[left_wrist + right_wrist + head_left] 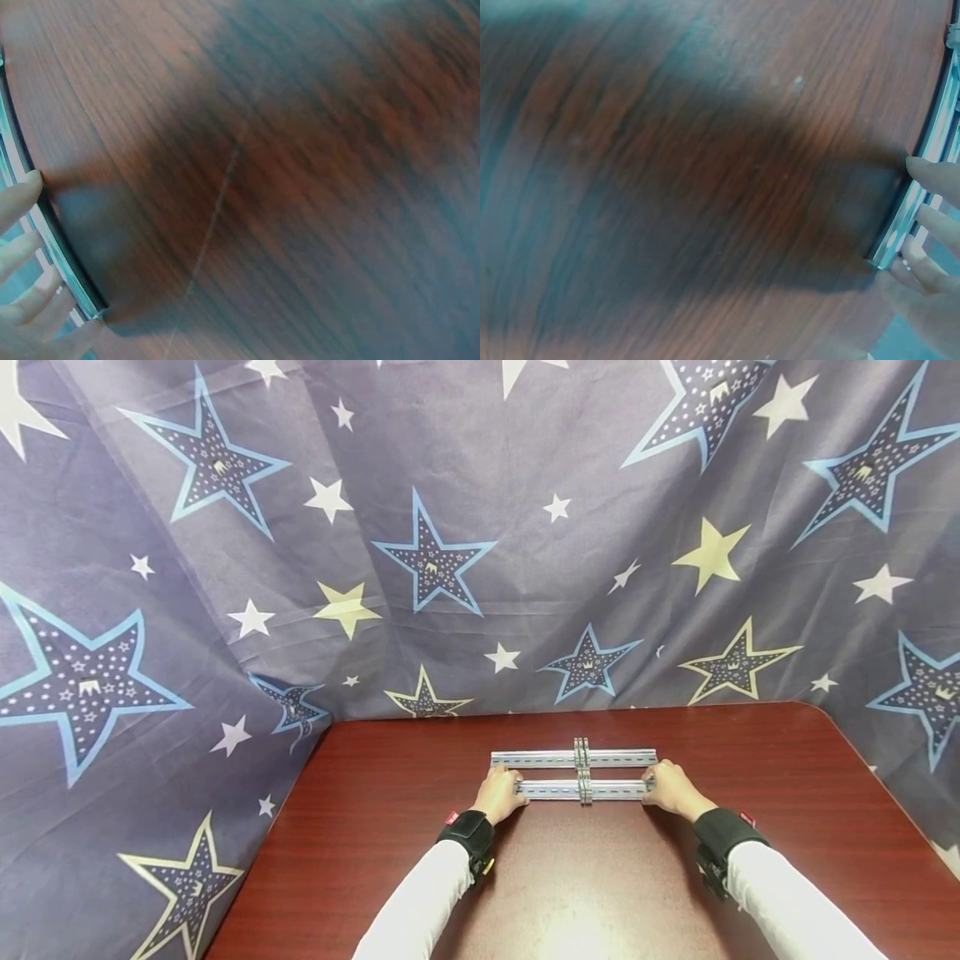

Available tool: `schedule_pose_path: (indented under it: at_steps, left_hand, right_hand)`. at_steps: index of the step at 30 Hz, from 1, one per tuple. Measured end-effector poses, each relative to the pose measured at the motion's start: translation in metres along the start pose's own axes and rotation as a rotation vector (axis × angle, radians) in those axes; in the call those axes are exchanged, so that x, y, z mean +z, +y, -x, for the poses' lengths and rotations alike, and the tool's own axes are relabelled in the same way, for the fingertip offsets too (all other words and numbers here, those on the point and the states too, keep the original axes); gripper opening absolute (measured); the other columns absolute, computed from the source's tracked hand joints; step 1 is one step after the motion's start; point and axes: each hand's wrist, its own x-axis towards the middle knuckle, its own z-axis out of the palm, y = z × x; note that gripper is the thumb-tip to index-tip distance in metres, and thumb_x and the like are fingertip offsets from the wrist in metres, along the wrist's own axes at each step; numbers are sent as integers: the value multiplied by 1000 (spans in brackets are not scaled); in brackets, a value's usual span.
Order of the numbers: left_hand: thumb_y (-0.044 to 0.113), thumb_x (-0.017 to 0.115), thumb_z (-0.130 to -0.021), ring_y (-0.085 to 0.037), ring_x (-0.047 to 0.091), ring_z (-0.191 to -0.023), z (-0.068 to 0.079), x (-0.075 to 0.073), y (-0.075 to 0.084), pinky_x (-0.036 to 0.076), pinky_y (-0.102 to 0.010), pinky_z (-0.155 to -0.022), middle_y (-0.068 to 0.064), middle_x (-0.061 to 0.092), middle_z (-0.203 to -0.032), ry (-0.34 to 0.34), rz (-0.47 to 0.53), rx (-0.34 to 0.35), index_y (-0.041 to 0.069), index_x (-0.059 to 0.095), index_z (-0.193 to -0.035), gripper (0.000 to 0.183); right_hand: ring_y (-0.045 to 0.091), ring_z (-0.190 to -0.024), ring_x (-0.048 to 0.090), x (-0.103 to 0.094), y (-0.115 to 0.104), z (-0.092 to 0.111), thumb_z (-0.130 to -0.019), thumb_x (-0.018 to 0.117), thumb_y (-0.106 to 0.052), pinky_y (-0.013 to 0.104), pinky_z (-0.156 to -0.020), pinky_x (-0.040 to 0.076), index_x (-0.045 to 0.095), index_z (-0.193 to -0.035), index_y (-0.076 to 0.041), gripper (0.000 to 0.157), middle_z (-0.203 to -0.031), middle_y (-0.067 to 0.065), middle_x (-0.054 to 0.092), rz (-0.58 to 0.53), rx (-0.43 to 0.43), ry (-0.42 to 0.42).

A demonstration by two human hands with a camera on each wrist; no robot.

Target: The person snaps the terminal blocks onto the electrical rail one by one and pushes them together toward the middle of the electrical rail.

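Observation:
Two slotted metal DIN rails lie parallel on the table, one behind the other. My left hand [500, 792] grips the left end of the near DIN rail [551, 790], and my right hand [673, 789] grips its right end. Thumb and fingers straddle the rail's long edges in both wrist views, where the same rail [69, 262] shows at the frame's side. Narrow grey clip-on blocks [585, 786] sit around the near rail's middle. Just behind, the far DIN rail [536, 759] carries similar blocks [581, 752]; neither hand holds that rail.
The reddish-brown wooden table [390, 827] has a rounded far right corner. A grey curtain [465, 660] printed with stars hangs along its back and sides. Light glares off the table's front middle. Each wrist wears a black strap [468, 837].

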Motion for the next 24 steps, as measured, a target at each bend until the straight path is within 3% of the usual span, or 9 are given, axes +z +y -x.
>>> schedule_pose_path:
  at_steps: [10,15,20,24]
  left_hand:
    - [19,75,-62,-30,52,-88,-4,3,-2,45,-40,-70,-14,54,-89,15,7,-18,4,67,-89,32]
    - [22,76,-63,-29,54,-85,-3,4,0,45,-40,-68,-13,54,-89,39,-43,-4,5,67,-89,32]
    - [28,75,-64,-26,55,-80,1,3,6,44,-38,-67,-11,55,-86,78,-149,42,5,65,-89,35]
    - [30,70,-70,-26,56,-85,5,-3,16,44,-37,-72,-11,58,-91,83,-157,51,4,63,-95,37]
  right_hand:
    - [38,-75,52,2,2,-5,-56,73,-8,46,-71,40,63,-78,6,27,-76,18,57,2,38,-9]
    - [39,-74,52,1,-3,-2,-58,71,-7,47,-70,41,63,-80,6,27,-76,19,57,48,31,6]
    - [42,-76,52,-5,-14,5,-65,67,-10,50,-64,43,62,-83,3,23,-78,20,53,111,83,-31]
    - [41,-78,52,-10,-23,11,-68,66,-16,51,-63,43,60,-82,0,22,-81,21,53,141,120,-62]
